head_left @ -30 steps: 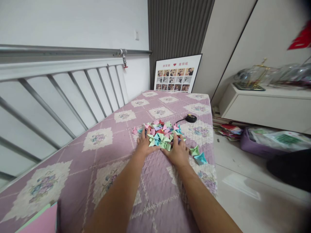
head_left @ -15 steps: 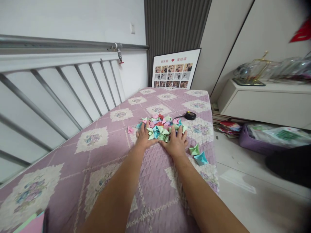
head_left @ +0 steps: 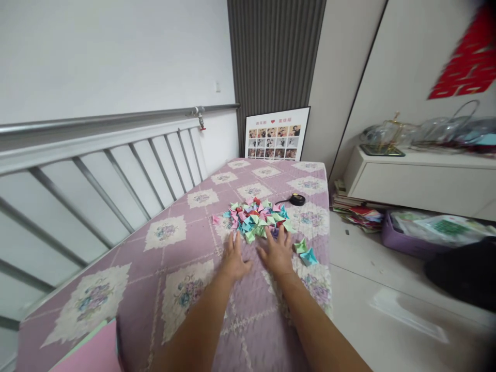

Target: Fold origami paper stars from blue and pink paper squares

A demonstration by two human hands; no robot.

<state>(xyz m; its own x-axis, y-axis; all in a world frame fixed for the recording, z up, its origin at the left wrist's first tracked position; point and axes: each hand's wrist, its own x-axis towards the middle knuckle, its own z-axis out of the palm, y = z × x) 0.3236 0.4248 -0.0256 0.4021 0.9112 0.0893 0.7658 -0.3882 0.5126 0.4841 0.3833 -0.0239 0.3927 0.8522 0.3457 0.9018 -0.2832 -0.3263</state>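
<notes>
Both hands are lying flat and open on the purple quilted bedspread [head_left: 186, 243], the left hand [head_left: 237, 257] and right hand [head_left: 276, 253] side by side, gripping nothing. The pile of folded paper pieces [head_left: 256, 219] is sitting just beyond the fingertips, toward the bedspread's far right edge; the right fingertips seem to be touching it.

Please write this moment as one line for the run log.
left hand: open, flat on quilt | right hand: open, fingertips at paper pile | two loose paper pieces right of right hand
</notes>
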